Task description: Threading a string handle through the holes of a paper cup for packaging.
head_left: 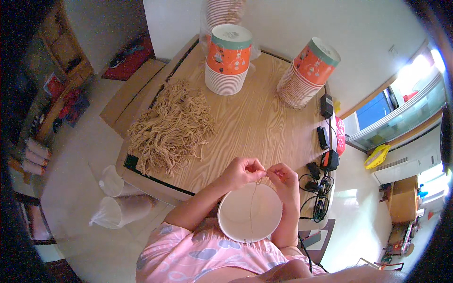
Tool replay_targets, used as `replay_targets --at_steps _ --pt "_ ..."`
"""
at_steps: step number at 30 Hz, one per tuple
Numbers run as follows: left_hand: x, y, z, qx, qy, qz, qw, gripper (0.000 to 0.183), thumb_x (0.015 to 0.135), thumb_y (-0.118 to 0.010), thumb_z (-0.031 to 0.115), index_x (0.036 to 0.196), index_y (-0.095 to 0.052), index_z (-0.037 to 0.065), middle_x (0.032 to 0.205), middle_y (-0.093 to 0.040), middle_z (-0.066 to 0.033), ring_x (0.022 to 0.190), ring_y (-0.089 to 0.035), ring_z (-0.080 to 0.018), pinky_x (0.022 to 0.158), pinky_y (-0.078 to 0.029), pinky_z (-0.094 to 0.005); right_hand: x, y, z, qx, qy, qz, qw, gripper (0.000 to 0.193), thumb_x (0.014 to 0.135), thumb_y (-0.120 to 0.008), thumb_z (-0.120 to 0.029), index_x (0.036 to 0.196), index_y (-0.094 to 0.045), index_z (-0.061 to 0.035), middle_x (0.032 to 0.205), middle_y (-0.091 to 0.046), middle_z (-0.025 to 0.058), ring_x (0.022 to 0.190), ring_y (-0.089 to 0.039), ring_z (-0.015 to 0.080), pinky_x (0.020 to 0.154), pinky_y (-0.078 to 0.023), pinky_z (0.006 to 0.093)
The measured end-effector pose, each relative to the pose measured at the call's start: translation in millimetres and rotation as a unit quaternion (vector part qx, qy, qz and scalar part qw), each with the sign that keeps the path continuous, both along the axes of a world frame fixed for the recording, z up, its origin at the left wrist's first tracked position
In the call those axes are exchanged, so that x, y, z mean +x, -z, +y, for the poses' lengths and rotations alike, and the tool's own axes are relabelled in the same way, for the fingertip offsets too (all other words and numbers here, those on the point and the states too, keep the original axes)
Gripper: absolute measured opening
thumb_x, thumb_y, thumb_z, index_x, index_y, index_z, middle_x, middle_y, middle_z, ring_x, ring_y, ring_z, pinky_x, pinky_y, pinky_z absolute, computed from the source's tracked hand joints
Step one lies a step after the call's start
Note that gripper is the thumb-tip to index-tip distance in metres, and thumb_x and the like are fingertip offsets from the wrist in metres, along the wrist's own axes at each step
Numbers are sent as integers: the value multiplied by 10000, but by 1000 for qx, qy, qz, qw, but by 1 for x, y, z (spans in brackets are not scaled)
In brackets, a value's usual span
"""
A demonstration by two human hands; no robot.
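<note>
A thin tan string (253, 203) is held taut across the open mouth of a white paper bowl (249, 212), running from the fingertips down toward the bowl's near rim at 6 o'clock. The bowl sits against the person's lap at the near edge of the table (255, 122), at 6 o'clock in the view. The upper end of the string is pinched by the left hand (243, 172) between thumb and forefinger. The right hand (283, 177) is closed in a matching pinch just beside it, at 3 o'clock of the left; the fingertips nearly touch. Whether a knot is formed there cannot be told.

It is judged that the step is best done with the string kept tight and centred over the bowl, and both pinches kept close together.

A heap of cut tan strings (170, 127) lies on the table at 10 o'clock. Two stacks of orange printed paper bowls (229, 59) (309, 73) stand at 12 and 1 o'clock. Black chargers and cables (323, 170) are noted along the table's edge at 3 o'clock.
</note>
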State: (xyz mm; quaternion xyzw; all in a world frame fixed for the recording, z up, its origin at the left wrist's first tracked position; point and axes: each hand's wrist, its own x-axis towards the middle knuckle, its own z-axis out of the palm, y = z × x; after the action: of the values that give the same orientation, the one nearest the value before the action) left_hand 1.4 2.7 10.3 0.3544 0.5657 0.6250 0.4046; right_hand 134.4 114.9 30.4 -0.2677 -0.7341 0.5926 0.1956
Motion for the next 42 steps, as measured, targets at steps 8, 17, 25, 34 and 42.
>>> replay_targets --at_steps 8,17,25,34,42 --pt "-5 3 1 7 22 -126 992 68 817 -620 83 835 -614 17 765 -619 -8 699 -555 -53 626 -450 -208 1 2 -2 -11 -24 71 997 113 753 -592 92 821 -584 1 824 -610 55 805 -595 144 764 -468 257" --pt "-4 2 1 10 41 -106 993 67 825 -615 84 831 -605 17 757 -605 5 701 -548 -47 641 -454 -205 3 7 -3 41 -42 81 995 118 731 -614 85 804 -583 -2 816 -598 56 788 -580 145 736 -462 256" --pt "0 -6 -4 23 17 -16 999 100 812 -642 111 811 -596 23 721 -592 17 656 -530 -43 609 -450 -213 3 -4 -8 126 -5 57 990 119 717 -631 64 801 -595 -12 771 -601 47 748 -569 137 694 -462 258" --pt "-1 -6 -8 4 4 -36 999 104 794 -652 104 771 -581 31 698 -576 19 638 -516 -45 597 -443 -216 2 -2 -10 143 -11 31 989 99 726 -643 40 798 -594 -7 766 -600 51 736 -559 128 690 -460 255" --pt "-3 -2 -5 48 23 -62 997 93 781 -649 78 761 -566 40 697 -565 23 639 -508 -38 586 -436 -207 1 -4 -10 120 -12 28 992 105 729 -643 34 809 -590 -8 772 -612 39 742 -563 121 716 -461 251"
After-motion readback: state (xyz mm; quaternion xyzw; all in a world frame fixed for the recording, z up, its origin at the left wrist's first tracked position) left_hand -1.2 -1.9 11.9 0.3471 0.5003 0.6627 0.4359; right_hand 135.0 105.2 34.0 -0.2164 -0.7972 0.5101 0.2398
